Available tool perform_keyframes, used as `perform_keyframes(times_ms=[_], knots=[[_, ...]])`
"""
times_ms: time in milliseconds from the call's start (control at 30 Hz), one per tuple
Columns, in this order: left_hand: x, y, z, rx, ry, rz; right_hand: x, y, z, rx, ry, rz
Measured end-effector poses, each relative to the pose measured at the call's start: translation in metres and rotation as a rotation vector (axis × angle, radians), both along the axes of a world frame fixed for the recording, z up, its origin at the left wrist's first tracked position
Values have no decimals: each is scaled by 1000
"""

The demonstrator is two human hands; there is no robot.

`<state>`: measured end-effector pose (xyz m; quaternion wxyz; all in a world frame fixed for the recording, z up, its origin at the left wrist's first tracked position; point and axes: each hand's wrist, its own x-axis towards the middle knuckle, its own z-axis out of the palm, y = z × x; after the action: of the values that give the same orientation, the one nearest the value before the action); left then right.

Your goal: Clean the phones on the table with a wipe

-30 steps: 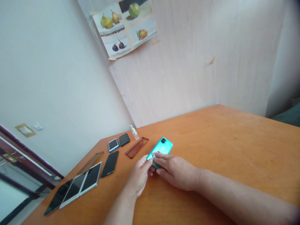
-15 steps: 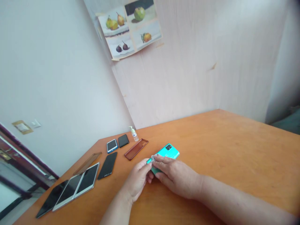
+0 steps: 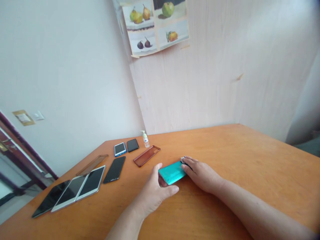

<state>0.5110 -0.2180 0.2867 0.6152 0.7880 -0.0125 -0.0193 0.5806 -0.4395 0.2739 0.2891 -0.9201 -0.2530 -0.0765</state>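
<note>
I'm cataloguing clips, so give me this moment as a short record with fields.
Left hand: curved around one end of the teal phone, thumb spread
Right hand: over the phone's other end, with a small whitish item
Beyond the phone: reddish-brown phone case, pump bottle
Table, left side: blue-cased phone, other dark-screened devices
Wall panel: sheet of four fruit pictures

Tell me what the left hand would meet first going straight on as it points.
The left hand would likely meet the turquoise phone at once: its left end sits inside the spread grasp, though contact is unclear.
</note>
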Motion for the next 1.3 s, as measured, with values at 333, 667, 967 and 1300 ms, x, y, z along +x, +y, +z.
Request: perform_keyframes(times_ms=[333,667,967,1300], knots=[[-1,-8,-3,278,-150,123,2,-2,-2,-65,5,27],[-3,-6,-2,879,-233,109,1,-3,0,-141,-17,61],[-4,4,-3,796,-309,53,7,-8,-6,-173,-10,56],[-1,9,-15,665,-397,32,-50,32,23,-204,14,464]])
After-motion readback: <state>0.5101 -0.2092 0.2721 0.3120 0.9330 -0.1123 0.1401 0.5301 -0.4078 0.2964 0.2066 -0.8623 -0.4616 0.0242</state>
